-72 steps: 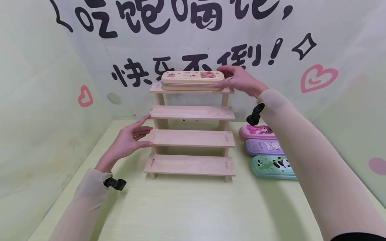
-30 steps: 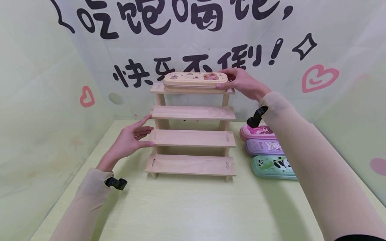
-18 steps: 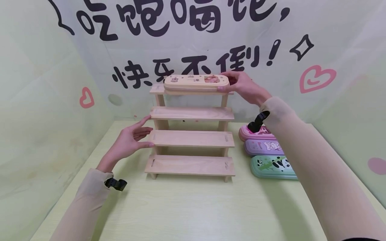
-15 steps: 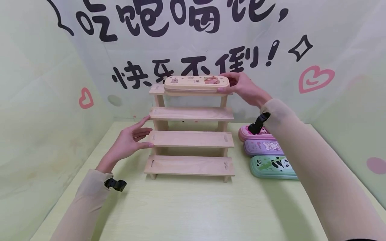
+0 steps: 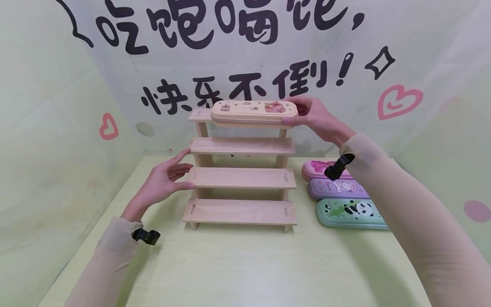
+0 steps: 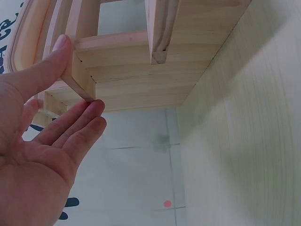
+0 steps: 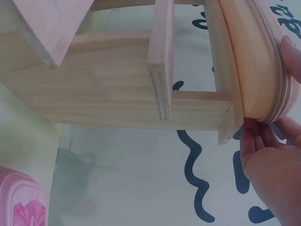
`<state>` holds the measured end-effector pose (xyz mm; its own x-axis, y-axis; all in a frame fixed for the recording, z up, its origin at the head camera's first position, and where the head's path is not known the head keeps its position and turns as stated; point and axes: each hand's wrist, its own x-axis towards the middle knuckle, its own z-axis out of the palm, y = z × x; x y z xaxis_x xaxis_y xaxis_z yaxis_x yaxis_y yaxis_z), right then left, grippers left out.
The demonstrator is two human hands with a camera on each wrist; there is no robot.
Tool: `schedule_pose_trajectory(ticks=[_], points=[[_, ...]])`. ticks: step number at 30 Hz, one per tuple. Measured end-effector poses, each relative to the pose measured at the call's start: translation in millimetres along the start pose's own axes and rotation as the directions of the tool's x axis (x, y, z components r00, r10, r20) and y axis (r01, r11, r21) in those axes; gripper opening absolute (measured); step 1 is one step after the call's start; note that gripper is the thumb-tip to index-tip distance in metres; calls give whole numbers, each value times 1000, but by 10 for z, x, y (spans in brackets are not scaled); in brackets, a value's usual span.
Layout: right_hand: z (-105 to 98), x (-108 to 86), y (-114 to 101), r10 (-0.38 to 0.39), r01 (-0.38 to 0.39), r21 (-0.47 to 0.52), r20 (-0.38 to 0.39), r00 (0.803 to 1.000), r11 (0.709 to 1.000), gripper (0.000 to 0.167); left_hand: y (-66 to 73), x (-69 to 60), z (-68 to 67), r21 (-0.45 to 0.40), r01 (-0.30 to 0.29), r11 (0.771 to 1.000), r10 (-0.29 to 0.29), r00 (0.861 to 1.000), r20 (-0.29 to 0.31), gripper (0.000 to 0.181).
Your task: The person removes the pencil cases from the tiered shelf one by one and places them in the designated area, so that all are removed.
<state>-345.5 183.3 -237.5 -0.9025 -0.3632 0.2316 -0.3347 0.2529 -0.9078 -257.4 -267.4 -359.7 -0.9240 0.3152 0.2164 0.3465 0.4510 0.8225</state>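
Note:
A cream pencil case (image 5: 251, 114) with a zip and small cartoon prints lies lengthwise at the top tier of a wooden stepped shelf (image 5: 241, 177), hiding much of that tier's front edge. My right hand (image 5: 316, 119) grips the case's right end, thumb in front and fingers behind. In the right wrist view, the case's underside (image 7: 244, 61) is close against the top board; whether it touches all along is unclear. My left hand (image 5: 159, 183) holds the shelf's left side, thumb and fingers on opposite edges of one board's end (image 6: 80, 77).
Several more pencil cases lie on the table right of the shelf: a pink one (image 5: 318, 169), a purple one (image 5: 337, 187) and a green panda one (image 5: 350, 213). My right forearm covers part of them. A printed cloth (image 5: 245, 55) hangs behind the shelf.
My right hand has drawn the pencil case toward me and a little right, so it now covers the top tier's front edge. The left hand has stayed on the shelf.

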Motion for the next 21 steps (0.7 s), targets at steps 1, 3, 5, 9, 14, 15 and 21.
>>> schedule_pose_trajectory(ticks=[1, 3, 5, 9, 14, 15, 21], points=[[-1, -22, -4, -5, 5, 2, -2, 1000, 1000, 61, 0, -3, -2, 0, 0, 1000, 0, 1000, 0, 101], [-4, -66, -9, -15, 15, 5, -10, 1000, 1000, 59, 1, -6, -3, 1, -1, 1000, 1, 1000, 0, 101], [-14, -110, -10, -25, 25, 7, -14, 1000, 1000, 58, 0, -7, -4, 1, -1, 1000, 1, 1000, 1, 101], [-52, -216, -4, -28, 28, 6, -21, 999, 1000, 57, 3, -4, -4, 0, 1, 1000, -1, 1000, -1, 101], [-112, -371, 21, -26, 26, 1, -37, 999, 1000, 56, -1, -3, -3, -1, 1, 1000, -1, 1000, -1, 101], [-125, -404, 27, -26, 26, 2, -41, 999, 1000, 57, -3, -4, -2, -2, 1, 1000, -1, 1000, 0, 101], [-185, -606, 41, -20, 19, -20, -43, 999, 1000, 57, -7, -5, 0, 1, -1, 1000, 1, 1000, -2, 101]])
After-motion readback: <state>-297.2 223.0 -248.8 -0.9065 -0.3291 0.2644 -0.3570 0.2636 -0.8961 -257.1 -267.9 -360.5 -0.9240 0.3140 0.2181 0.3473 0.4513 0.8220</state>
